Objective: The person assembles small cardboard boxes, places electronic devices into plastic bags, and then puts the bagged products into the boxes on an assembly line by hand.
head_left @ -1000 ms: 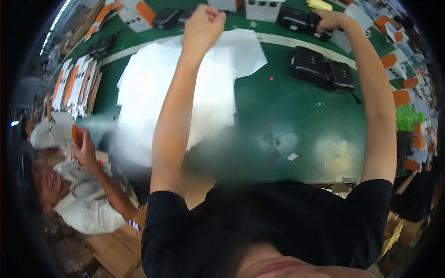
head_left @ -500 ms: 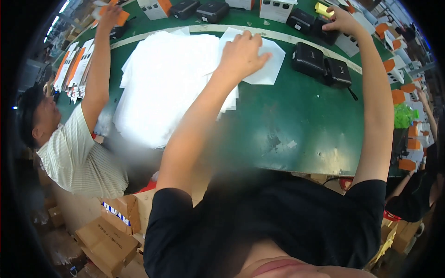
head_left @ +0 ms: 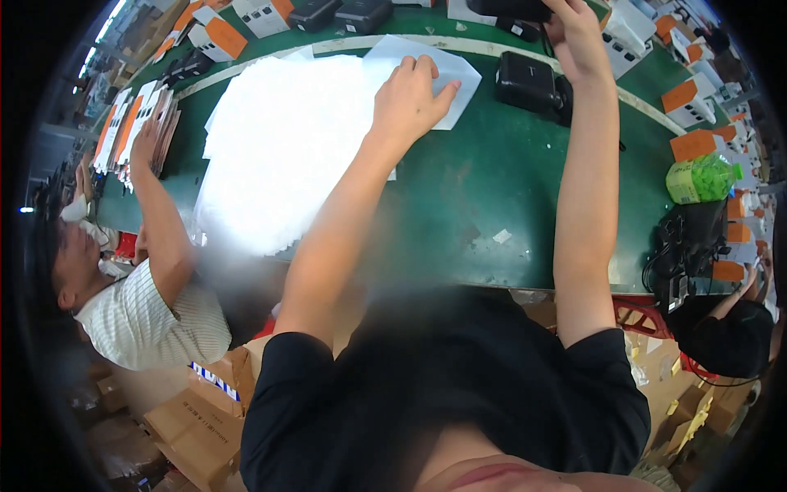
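My left hand [head_left: 410, 102] lies over a translucent white sheet [head_left: 459, 72] beside a large pile of white sheets [head_left: 287, 148]. Its thumb is apart from the fingers and nothing is gripped. At the top edge my right hand [head_left: 578, 49] holds a black boxy device [head_left: 512, 6], which the frame partly cuts off. Below that hand, another black boxy device [head_left: 525, 82] rests on the green table [head_left: 484, 205]. One more next to it is half hidden by my right wrist.
White-and-orange boxes [head_left: 217, 37] and black devices [head_left: 363, 15] line the far side. At left, a person in a striped shirt [head_left: 156, 320] reaches to a stack of flat cartons [head_left: 152, 123]. A green bottle [head_left: 701, 178] and black cables [head_left: 668, 254] are at right.
My right hand has moved left and lifted a black device; the yellow object once in it no longer shows. My left hand shifted slightly. The neighbour's hand came down to the cartons.
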A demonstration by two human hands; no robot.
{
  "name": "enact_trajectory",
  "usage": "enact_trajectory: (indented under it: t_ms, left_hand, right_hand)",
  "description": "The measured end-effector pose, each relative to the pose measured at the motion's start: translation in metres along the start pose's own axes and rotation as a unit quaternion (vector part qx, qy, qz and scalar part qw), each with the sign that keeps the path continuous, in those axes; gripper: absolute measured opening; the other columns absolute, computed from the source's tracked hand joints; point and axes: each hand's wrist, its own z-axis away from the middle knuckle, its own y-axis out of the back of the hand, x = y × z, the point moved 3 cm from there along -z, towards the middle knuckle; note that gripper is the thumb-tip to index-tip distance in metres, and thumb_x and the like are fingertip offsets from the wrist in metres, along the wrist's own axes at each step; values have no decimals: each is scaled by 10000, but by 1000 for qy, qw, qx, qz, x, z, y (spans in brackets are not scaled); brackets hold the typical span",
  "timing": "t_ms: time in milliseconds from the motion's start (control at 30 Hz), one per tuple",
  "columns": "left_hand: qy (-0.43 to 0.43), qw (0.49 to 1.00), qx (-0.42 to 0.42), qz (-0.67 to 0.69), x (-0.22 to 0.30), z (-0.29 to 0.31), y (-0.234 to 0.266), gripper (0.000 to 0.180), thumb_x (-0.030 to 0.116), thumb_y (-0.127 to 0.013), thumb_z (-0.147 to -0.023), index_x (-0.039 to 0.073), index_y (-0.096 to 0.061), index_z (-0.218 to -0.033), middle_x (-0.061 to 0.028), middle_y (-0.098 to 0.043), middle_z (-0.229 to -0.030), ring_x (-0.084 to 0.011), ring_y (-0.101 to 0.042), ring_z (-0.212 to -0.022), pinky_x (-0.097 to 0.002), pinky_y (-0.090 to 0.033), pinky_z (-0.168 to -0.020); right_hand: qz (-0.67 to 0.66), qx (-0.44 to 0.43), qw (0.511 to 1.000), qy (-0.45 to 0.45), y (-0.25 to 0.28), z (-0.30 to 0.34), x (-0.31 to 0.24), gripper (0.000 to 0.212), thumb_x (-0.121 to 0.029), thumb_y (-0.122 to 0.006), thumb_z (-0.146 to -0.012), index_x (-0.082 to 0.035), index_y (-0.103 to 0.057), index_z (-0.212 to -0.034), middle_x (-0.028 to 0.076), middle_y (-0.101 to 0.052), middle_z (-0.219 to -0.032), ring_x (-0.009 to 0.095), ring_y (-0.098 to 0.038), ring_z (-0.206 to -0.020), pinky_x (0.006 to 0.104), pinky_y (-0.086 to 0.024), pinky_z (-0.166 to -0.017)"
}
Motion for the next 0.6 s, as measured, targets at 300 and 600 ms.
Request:
enact_trajectory:
  t_ms: [300, 600]
  left_hand:
    - [87, 990, 62, 96, -29, 5, 13, 260, 228, -686, -909, -13, -719, -999, -190, -730, -905, -333, -712, -835, -385, -553, -780]
    - [141, 898, 256, 330, -36, 8, 40, 203, 89, -645, -956, -101, -659, -1027, -133, -716, -877, -159, -681, -775, -273, -536, -732]
  right_hand:
    - [17, 154, 980, -127, -40, 5, 31, 351, -383, -738, -899, -100, -672, -1095, 26, -710, -976, 133, -660, -831, 303, -549, -724]
    - [-27, 48, 959, -277, -81, 34, 92, 585, -428, -750, -873, 13, -569, -1212, 131, -670, -1101, 198, -702, -982, 358, -610, -840]
